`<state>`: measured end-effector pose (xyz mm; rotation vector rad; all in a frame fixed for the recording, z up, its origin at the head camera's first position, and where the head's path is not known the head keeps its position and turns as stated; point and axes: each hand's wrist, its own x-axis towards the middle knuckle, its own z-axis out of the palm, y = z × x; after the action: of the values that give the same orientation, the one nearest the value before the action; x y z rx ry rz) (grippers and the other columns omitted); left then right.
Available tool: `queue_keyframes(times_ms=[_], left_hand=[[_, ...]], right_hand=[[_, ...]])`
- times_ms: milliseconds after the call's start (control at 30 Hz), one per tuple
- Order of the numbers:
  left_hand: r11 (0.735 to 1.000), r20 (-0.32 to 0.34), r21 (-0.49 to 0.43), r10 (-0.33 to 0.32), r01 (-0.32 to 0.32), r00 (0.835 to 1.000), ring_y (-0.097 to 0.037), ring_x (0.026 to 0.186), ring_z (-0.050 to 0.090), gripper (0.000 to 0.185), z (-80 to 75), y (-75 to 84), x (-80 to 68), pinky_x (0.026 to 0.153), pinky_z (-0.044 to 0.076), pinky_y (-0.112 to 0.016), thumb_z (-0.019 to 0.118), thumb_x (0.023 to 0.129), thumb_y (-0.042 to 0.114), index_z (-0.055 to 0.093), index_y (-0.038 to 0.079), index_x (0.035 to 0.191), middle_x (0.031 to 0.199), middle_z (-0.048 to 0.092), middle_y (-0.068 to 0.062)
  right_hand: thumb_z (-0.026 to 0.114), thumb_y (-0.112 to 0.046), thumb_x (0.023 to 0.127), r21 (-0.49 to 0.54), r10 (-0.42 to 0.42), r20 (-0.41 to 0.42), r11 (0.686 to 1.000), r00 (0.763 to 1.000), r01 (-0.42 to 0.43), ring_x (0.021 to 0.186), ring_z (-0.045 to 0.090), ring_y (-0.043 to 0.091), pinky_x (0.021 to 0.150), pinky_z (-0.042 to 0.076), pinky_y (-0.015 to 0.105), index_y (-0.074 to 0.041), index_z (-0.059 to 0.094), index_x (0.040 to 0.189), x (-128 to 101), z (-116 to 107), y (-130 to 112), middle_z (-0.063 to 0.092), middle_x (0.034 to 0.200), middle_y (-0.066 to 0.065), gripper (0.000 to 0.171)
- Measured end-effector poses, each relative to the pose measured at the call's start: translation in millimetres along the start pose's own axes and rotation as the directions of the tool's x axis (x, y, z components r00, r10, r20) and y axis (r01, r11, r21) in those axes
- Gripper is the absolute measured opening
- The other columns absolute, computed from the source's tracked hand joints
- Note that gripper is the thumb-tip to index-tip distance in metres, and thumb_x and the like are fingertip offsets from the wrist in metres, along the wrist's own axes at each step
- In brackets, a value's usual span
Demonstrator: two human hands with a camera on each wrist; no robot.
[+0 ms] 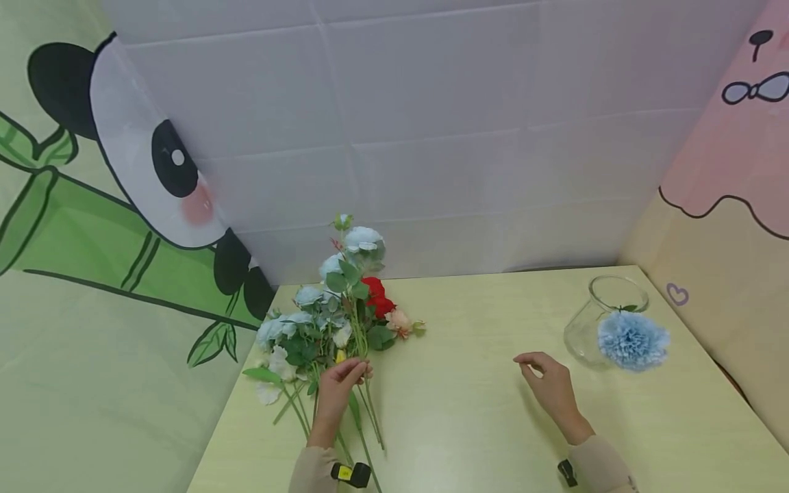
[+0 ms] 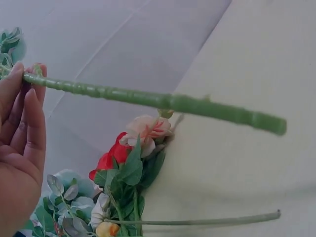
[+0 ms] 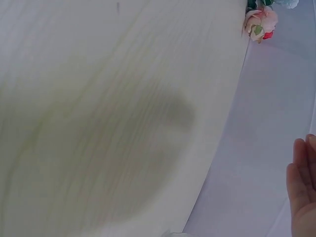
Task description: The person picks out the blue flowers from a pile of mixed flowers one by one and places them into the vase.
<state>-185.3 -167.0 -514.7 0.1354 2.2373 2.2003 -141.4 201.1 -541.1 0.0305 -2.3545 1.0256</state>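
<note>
The step in hand looks like picking 1 stem out of the pile of artificial flowers (image 1: 335, 311). The left hand (image 1: 337, 394) sits at the near edge of that pile, its fingers (image 2: 30, 123) pinching a green stem (image 2: 153, 100); the left wrist view shows the stem running out from the fingertips, raised clear of the bench (image 1: 481, 424), with its cut end free. Its bloom cannot be told apart from the others from here.

The right hand (image 1: 550, 385) hovers low over the bench well to the right of the pile, fingers loosely curled and holding nothing. Beyond it, further right of the pile, a glass vase (image 1: 600, 311) stands with 1 pale blue pom-pom flower (image 1: 633, 339) hanging over its near rim.

Judging by the layout, the next move calls for drawing the pinched stem free without dragging its neighbours along, since leaves and stems are tangled, then carrying it across to the vase mouth, cut end first.

The pile itself is mostly pale blue blooms with grey-green leaves, a red flower (image 1: 377, 296) near its middle and a peach one (image 1: 399, 320) on its right edge. The stems are stiff, ridged plastic, several fanning toward the near edge of the bench. 1 thin stem (image 2: 207, 220) lies flat below the raised one.
</note>
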Motion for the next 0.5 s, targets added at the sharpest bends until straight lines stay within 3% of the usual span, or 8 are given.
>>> queue_keyframes(times_ms=[133,233,400,500], left_hand=[[0.999,0.013,0.022,0.024,-0.024,1.0,-0.004,0.075,0.061,0.025,5.0,15.8,-1.6,0.068,0.05,-0.023,0.06,0.089,0.014,0.065,-0.007,0.101,0.079,0.069,0.012],[0.995,0.028,0.032,0.089,-0.09,0.996,-0.002,0.074,0.062,0.025,8.5,19.7,-1.1,0.066,0.05,-0.022,0.059,0.089,0.01,0.064,-0.011,0.1,0.078,0.069,0.014],[0.978,0.063,0.04,0.2,-0.203,0.978,-0.001,0.072,0.063,0.02,14.3,17.0,3.6,0.063,0.05,-0.023,0.057,0.089,0.002,0.063,-0.015,0.097,0.076,0.068,0.015],[0.971,0.085,0.049,0.23,-0.234,0.97,-0.001,0.071,0.064,0.018,16.5,13.0,7.4,0.062,0.051,-0.024,0.057,0.088,0.001,0.064,-0.014,0.097,0.077,0.068,0.016]], right_hand=[[0.067,0.009,0.075,-0.002,-0.004,-0.002,1.0,1.0,0.004,0.08,0.065,0.018,0.071,0.054,0.025,-0.009,0.07,0.084,-0.1,-1.2,-1.1,0.07,0.084,0.004,0.019],[0.067,0.008,0.075,0.0,-0.004,-0.004,1.0,1.0,0.004,0.08,0.065,0.016,0.072,0.052,0.016,-0.008,0.07,0.083,0.3,-1.0,-1.2,0.07,0.084,0.004,0.018],[0.067,0.008,0.075,0.024,-0.022,-0.012,0.999,1.0,0.022,0.081,0.065,0.013,0.074,0.045,0.003,-0.008,0.07,0.083,2.8,-0.3,-3.3,0.07,0.084,0.005,0.018],[0.068,0.009,0.074,0.029,-0.042,-0.018,0.999,0.999,0.042,0.08,0.065,0.014,0.074,0.044,0.002,-0.008,0.07,0.083,4.5,-0.3,-5.2,0.07,0.083,0.005,0.019]])
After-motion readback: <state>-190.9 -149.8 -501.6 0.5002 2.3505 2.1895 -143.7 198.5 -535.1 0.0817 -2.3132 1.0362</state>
